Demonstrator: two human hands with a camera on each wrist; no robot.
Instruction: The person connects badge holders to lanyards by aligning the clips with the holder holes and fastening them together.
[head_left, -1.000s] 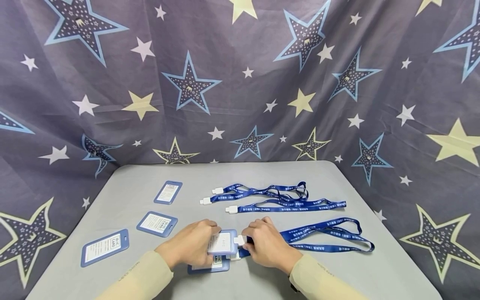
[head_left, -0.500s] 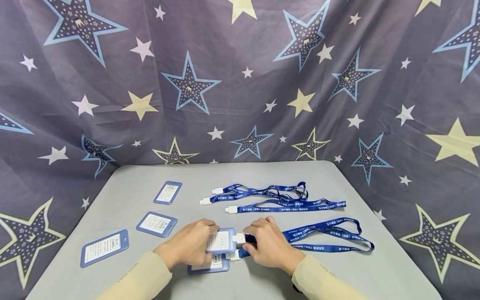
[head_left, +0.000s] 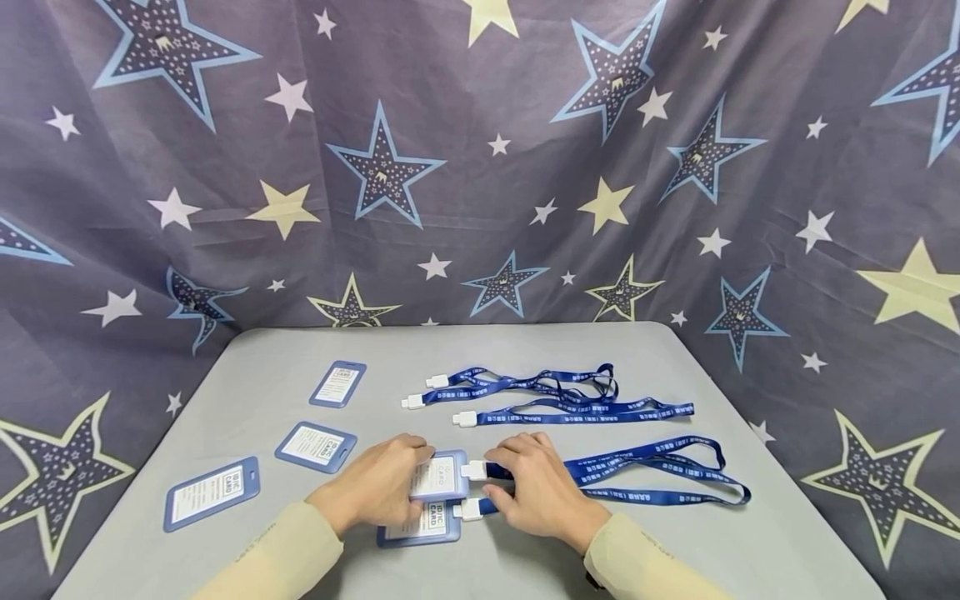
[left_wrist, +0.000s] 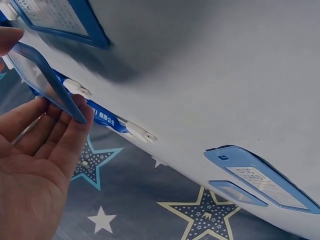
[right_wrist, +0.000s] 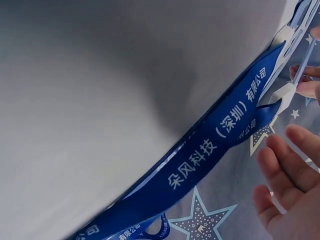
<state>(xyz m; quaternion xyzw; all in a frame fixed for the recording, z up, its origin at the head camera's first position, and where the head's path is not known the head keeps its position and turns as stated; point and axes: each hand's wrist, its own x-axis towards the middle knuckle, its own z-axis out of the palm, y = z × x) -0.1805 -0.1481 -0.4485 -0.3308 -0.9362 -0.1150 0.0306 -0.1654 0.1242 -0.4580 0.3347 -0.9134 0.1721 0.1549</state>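
My left hand (head_left: 378, 487) pinches a blue-framed ID card holder (head_left: 437, 477) between thumb and fingers; the left wrist view shows it tilted above the table. The white clip (head_left: 474, 471) of a blue lanyard (head_left: 615, 467) sits at the holder's slotted end and looks joined to it. My right hand (head_left: 542, 498) hovers over the strap just behind that clip, thumb and fingers apart. In the right wrist view its fingers (right_wrist: 280, 160) are loosely bent and clear of the strap. Beneath lies a second card holder (head_left: 420, 532), its end at another white clip (head_left: 469, 509).
Three more card holders lie at left: one far (head_left: 338, 384), one midway (head_left: 316, 447), one near the left edge (head_left: 212, 493). Further lanyards (head_left: 573, 412) with white clips lie behind my hands. A star-patterned cloth (head_left: 480, 167) hangs around the grey table (head_left: 285, 533).
The held card holder and its clip have shifted slightly left and away from me. The gap between my right fingers and the clip has widened, with more strap showing.
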